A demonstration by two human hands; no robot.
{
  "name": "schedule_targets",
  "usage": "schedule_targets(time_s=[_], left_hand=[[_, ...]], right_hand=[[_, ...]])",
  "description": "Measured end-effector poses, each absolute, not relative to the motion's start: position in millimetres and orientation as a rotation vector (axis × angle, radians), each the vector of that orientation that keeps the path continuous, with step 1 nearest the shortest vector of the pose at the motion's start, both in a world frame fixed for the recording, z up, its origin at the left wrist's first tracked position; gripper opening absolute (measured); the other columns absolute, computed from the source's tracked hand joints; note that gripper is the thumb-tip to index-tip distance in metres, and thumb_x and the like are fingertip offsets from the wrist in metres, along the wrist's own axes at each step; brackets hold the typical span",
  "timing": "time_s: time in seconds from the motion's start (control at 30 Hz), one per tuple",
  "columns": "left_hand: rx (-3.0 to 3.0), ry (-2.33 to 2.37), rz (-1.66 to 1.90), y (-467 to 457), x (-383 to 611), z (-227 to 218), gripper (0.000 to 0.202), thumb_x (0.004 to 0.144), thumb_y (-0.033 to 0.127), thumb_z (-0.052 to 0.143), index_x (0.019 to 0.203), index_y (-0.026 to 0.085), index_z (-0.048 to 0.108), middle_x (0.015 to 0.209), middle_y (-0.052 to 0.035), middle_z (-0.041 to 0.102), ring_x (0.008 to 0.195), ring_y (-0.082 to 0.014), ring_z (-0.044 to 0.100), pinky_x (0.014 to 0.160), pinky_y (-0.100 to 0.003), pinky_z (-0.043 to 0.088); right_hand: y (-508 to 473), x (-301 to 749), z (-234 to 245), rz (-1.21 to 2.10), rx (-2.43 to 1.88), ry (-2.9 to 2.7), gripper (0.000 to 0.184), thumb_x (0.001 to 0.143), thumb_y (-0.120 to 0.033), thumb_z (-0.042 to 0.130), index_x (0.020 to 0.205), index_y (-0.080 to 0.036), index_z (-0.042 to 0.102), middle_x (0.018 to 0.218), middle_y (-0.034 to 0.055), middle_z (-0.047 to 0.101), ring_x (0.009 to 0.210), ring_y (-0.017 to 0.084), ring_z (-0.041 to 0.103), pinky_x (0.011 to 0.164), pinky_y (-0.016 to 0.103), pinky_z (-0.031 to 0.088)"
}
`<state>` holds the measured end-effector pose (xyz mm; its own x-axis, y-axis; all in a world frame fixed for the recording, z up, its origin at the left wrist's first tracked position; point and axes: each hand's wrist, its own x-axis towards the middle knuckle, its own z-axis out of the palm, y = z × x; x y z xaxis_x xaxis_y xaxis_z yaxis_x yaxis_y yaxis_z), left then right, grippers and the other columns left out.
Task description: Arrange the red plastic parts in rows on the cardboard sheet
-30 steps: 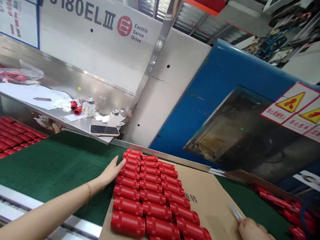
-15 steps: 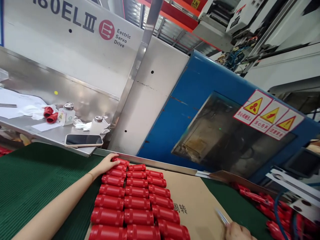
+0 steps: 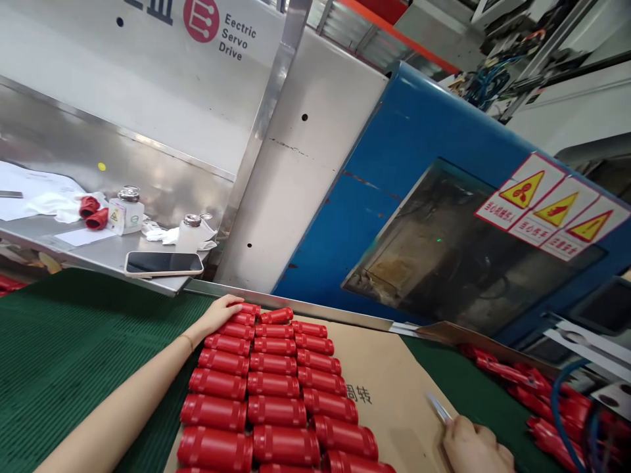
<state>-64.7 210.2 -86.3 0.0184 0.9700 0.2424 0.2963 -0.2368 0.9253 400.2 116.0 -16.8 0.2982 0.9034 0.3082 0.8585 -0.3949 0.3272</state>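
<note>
Low in the middle of the frame, three columns of tubes [image 3: 273, 384] lie on cardboard [image 3: 394, 368], atop a belt [image 3: 89, 341]. At centre left, a shelf [image 3: 106, 256] bears a phone [image 3: 163, 263], with a bottle [image 3: 127, 213] behind it. Loose parts [image 3: 547, 401] lie lower right, a machine [image 3: 320, 243] behind.

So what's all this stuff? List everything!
Cylinders: over twenty, red, three columns on cardboard
Cardboard: one, brown, on belt
Belt: one, green, under cardboard
Phone: one, dark-screened, on metal shelf
Bottles: two, whitish, on shelf
Small tubes: two, red, beside left bottle
Papers: several, white, shelf's left part
Warning signs: three, yellow and white, on blue panel
Machine wall: one, whitish, behind shelf
Piled parts: several, red, far right
Tool: one, silver, in right hand
Left hand: one, bare, at left column's far end
Right hand: one, bare, lower right
</note>
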Motion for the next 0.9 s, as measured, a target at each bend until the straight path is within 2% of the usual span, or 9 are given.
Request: schedule_targets(time_s=[0.2, 0.3, 0.43, 0.5, 0.63, 0.77, 0.9], left_hand=[[1.503, 1.3, 1.32, 210, -65, -82, 0.027, 0.08, 0.034, 0.052, 0.099, 0.016, 0.057, 0.111, -0.0076, 0.057, 0.105, -0.0237, 0.05, 0.092, -0.049, 0.035], [1.365, 1.365, 1.414, 198, -76, -80, 0.033, 0.083, 0.039, 0.045, 0.104, 0.015, 0.054, 0.114, -0.0089, 0.055, 0.107, -0.024, 0.049, 0.091, -0.049, 0.037], [1.259, 1.514, 1.391, 165, -98, -77, 0.038, 0.085, 0.044, 0.038, 0.102, 0.013, 0.053, 0.104, -0.0094, 0.058, 0.094, -0.0212, 0.056, 0.08, -0.044, 0.045], [1.351, 1.59, 1.342, 153, -100, -71, 0.033, 0.084, 0.041, 0.043, 0.099, 0.014, 0.054, 0.101, -0.0081, 0.059, 0.092, -0.0212, 0.056, 0.081, -0.045, 0.044], [1.804, 1.547, 1.219, 165, -65, -46, 0.023, 0.08, 0.032, 0.052, 0.096, 0.016, 0.057, 0.107, -0.0071, 0.057, 0.104, -0.0227, 0.049, 0.091, -0.048, 0.035], [2.13, 1.439, 0.972, 203, -6, -28, 0.027, 0.079, 0.033, 0.054, 0.101, 0.018, 0.056, 0.11, -0.0076, 0.056, 0.105, -0.0236, 0.049, 0.092, -0.049, 0.034], [2.235, 1.458, 0.778, 227, 19, -29, 0.029, 0.08, 0.035, 0.052, 0.102, 0.016, 0.055, 0.108, -0.0081, 0.057, 0.103, -0.0239, 0.051, 0.091, -0.051, 0.034]], right_hand=[[112, 390, -14, 0.692, 2.492, 1.627, 0.035, 0.088, -0.026, 0.028, 0.08, -0.014, 0.059, 0.087, 0.018, 0.058, 0.082, 0.032, 0.059, 0.059, 0.038, 0.045], [111, 384, -12, 0.693, 2.511, 1.614, 0.036, 0.088, -0.025, 0.026, 0.08, -0.014, 0.06, 0.087, 0.0181, 0.058, 0.083, 0.031, 0.058, 0.059, 0.039, 0.045], [110, 379, -9, 0.687, 2.52, 1.6, 0.035, 0.088, -0.023, 0.028, 0.079, -0.013, 0.06, 0.086, 0.0182, 0.057, 0.082, 0.03, 0.058, 0.059, 0.039, 0.045], [109, 377, -8, 0.689, 2.516, 1.595, 0.034, 0.088, -0.023, 0.029, 0.081, -0.012, 0.06, 0.087, 0.0181, 0.057, 0.083, 0.03, 0.058, 0.059, 0.039, 0.045], [106, 374, -9, 0.714, 2.498, 1.593, 0.033, 0.089, -0.022, 0.029, 0.088, -0.01, 0.059, 0.089, 0.0179, 0.056, 0.086, 0.031, 0.056, 0.06, 0.039, 0.045], [104, 375, -11, 0.758, 2.475, 1.605, 0.032, 0.089, -0.022, 0.029, 0.089, -0.008, 0.058, 0.088, 0.0165, 0.055, 0.083, 0.031, 0.056, 0.058, 0.038, 0.046], [105, 379, -14, 0.827, 2.456, 1.616, 0.033, 0.09, -0.02, 0.028, 0.089, -0.007, 0.058, 0.086, 0.0159, 0.054, 0.083, 0.031, 0.056, 0.056, 0.038, 0.046]])
